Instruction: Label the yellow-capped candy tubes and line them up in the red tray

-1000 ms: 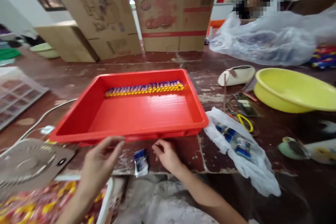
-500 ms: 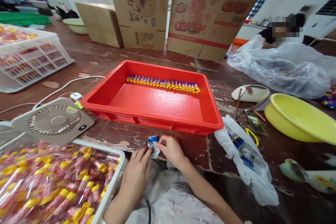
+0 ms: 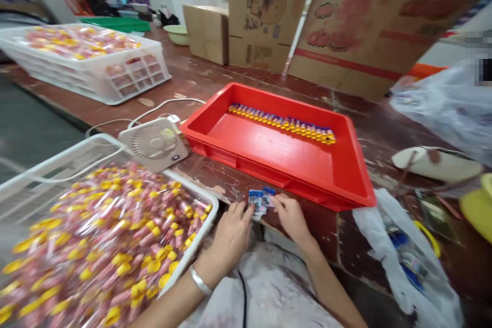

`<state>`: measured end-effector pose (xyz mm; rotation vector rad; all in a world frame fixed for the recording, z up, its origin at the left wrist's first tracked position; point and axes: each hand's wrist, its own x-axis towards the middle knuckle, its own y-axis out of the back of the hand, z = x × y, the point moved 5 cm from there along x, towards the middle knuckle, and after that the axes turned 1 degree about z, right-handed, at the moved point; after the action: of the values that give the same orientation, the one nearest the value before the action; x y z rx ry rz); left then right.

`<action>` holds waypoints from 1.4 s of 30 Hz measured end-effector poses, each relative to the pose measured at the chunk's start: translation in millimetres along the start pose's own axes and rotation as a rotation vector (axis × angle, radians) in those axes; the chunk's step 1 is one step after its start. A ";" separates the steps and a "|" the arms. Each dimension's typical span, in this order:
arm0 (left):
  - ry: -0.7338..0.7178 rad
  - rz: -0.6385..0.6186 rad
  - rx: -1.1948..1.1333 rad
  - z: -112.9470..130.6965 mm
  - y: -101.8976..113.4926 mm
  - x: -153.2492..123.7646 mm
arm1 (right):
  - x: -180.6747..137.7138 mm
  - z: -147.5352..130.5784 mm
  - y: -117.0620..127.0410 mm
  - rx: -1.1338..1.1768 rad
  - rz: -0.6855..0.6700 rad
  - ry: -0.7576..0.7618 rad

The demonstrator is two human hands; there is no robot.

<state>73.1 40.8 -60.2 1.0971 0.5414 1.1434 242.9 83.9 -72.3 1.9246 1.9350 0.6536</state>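
Note:
At the table's front edge, my left hand (image 3: 232, 230) holds down a small stack of flat, blue-topped printed wrappers (image 3: 255, 205) with its fingertips. My right hand (image 3: 291, 219) pinches another blue-topped wrapper (image 3: 268, 196) just to the right, partly beside the stack; its edge is blurred. Behind both hands lies a red tray (image 3: 253, 156), with a row of small yellow-ended tubes (image 3: 282, 122) along its far side. To my left, a white crate (image 3: 198, 192) is full of pink tubes with yellow caps (image 3: 126, 230).
A small fan (image 3: 154, 142) leans between crate and tray, its white cable trailing. Another filled white crate (image 3: 126, 74) stands at back left. Large cardboard boxes (image 3: 338, 61) rise behind the tray. On the right are a plastic bag with blue items (image 3: 407, 261) and a white pouch (image 3: 436, 164).
The view has swung left, showing more of the crates. My right hand has drawn rightward, and two blue-topped wrappers now show side by side where one was visible before.

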 end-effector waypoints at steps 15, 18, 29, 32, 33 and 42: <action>0.490 -0.356 -0.162 -132.8 60.2 -66.6 | -7.5 23.0 -2.9 0.574 0.149 -0.255; 0.533 -0.387 -0.249 -131.3 33.5 -64.7 | -7.7 19.7 0.9 0.602 0.135 -0.233; 0.772 -0.167 -0.875 -137.8 87.0 -65.2 | -6.4 -14.8 -14.4 0.994 0.098 -0.361; 0.767 -0.116 -1.122 -105.5 94.2 -52.7 | -7.2 -31.9 -22.1 1.112 0.067 -0.378; 0.744 -0.107 -1.175 -94.2 93.0 -47.7 | -7.5 -37.1 -23.9 1.145 0.058 -0.383; 0.751 -0.081 -1.519 -30.7 39.5 -23.1 | -4.0 -49.2 -23.8 1.405 0.191 -0.450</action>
<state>22.0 32.7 -41.4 -0.6767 0.1286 1.4084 196.5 76.1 -44.2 2.5513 1.9894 -1.3993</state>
